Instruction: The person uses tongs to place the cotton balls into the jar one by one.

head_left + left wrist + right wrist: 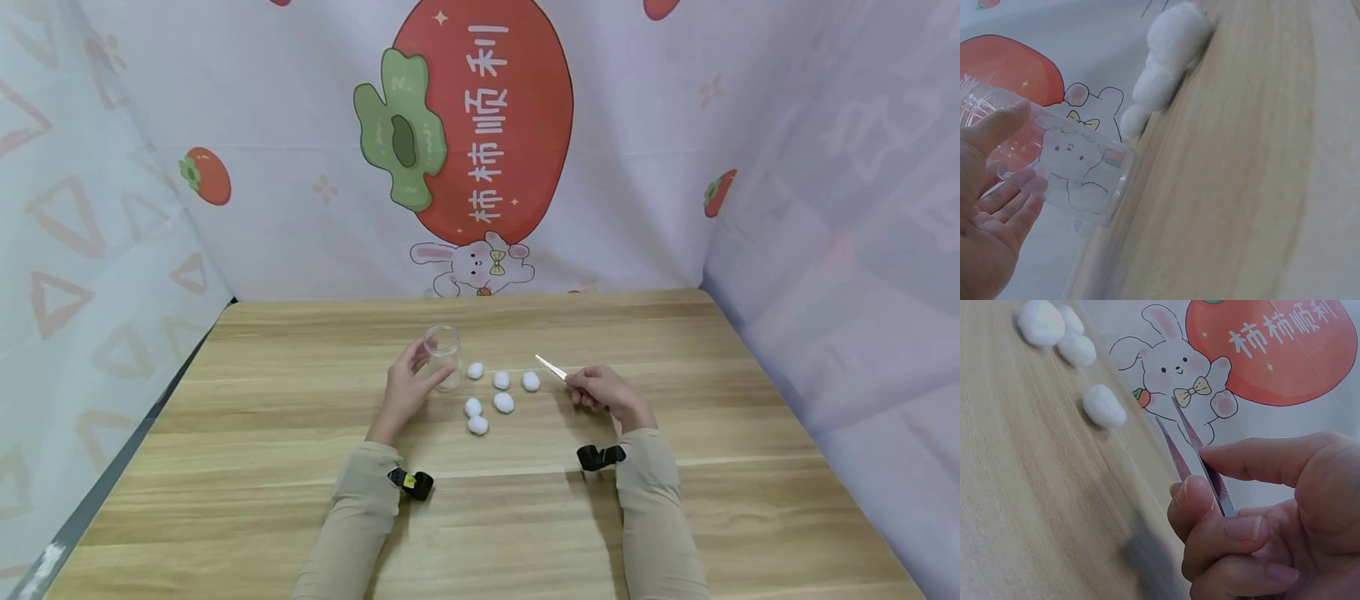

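Observation:
My left hand (407, 387) holds a clear jar (444, 360), thumb on one side and fingers on the other. Its round mouth faces up, and the bunny print shows through its wall in the left wrist view. In my right hand (606, 390) is a pair of metal tweezers (552, 367), pinched between thumb and fingers. Their two tips stand slightly apart in the right wrist view, with nothing between them. Several white cotton balls (503, 403) lie on the table between the hands. One cotton ball (531, 381) is nearest the tweezers, to the left of their tips.
The wooden table (510, 517) runs back to a white cloth backdrop (637, 225) printed with a big persimmon and a bunny. Cloth also hangs along the left and right sides. A small black camera sits on each wrist.

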A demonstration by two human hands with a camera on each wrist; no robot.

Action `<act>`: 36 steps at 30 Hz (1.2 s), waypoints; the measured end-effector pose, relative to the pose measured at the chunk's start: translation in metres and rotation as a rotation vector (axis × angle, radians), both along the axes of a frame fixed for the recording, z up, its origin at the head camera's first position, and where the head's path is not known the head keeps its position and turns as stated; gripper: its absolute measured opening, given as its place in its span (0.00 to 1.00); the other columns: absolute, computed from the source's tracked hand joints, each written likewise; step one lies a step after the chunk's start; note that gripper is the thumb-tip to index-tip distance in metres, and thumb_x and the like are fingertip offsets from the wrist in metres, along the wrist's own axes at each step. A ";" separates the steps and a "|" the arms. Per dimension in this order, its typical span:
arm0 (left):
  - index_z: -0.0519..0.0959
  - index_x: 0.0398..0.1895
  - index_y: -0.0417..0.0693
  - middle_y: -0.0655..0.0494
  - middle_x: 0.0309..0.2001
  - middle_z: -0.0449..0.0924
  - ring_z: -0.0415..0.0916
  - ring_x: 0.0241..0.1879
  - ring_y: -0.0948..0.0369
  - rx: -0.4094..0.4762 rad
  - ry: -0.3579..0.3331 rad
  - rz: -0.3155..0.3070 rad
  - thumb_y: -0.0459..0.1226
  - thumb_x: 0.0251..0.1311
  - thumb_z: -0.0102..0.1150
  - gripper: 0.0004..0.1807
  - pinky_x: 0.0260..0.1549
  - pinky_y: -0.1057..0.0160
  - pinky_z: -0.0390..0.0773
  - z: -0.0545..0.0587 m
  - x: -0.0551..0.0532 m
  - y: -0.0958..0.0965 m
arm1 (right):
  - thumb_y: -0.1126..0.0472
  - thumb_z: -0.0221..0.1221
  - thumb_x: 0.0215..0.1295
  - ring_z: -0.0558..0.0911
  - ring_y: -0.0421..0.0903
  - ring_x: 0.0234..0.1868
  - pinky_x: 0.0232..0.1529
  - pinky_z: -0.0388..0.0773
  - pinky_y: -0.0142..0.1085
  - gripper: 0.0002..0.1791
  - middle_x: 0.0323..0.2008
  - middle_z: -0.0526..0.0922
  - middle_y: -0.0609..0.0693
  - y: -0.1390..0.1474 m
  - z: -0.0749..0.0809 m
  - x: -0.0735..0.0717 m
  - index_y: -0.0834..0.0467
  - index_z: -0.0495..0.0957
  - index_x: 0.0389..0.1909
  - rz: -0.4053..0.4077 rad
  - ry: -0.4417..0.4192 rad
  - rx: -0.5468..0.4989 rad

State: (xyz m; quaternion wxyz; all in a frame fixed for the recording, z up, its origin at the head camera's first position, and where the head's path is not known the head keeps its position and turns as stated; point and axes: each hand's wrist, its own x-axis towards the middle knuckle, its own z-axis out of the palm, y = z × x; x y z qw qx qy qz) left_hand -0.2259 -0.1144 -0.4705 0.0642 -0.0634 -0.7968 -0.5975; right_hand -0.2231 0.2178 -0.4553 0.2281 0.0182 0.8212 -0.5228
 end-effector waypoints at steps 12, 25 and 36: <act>0.65 0.67 0.41 0.41 0.64 0.72 0.71 0.65 0.47 -0.012 -0.013 -0.001 0.37 0.51 0.70 0.39 0.71 0.56 0.69 0.002 -0.001 -0.003 | 0.57 0.52 0.69 0.63 0.34 0.14 0.15 0.57 0.23 0.14 0.14 0.72 0.40 0.006 0.002 0.004 0.61 0.76 0.28 0.090 -0.012 0.101; 0.64 0.67 0.36 0.38 0.65 0.71 0.69 0.66 0.45 0.019 -0.031 -0.007 0.33 0.53 0.69 0.38 0.73 0.53 0.67 0.002 -0.001 -0.001 | 0.58 0.51 0.69 0.63 0.34 0.15 0.14 0.56 0.23 0.13 0.14 0.72 0.40 0.010 0.003 0.008 0.63 0.76 0.30 0.153 -0.030 0.110; 0.66 0.66 0.38 0.40 0.63 0.73 0.71 0.65 0.47 0.015 0.004 -0.009 0.36 0.53 0.69 0.37 0.72 0.54 0.69 -0.001 0.000 -0.001 | 0.57 0.51 0.70 0.63 0.35 0.15 0.14 0.56 0.24 0.14 0.14 0.72 0.41 0.008 0.001 0.009 0.62 0.76 0.28 0.143 -0.019 0.122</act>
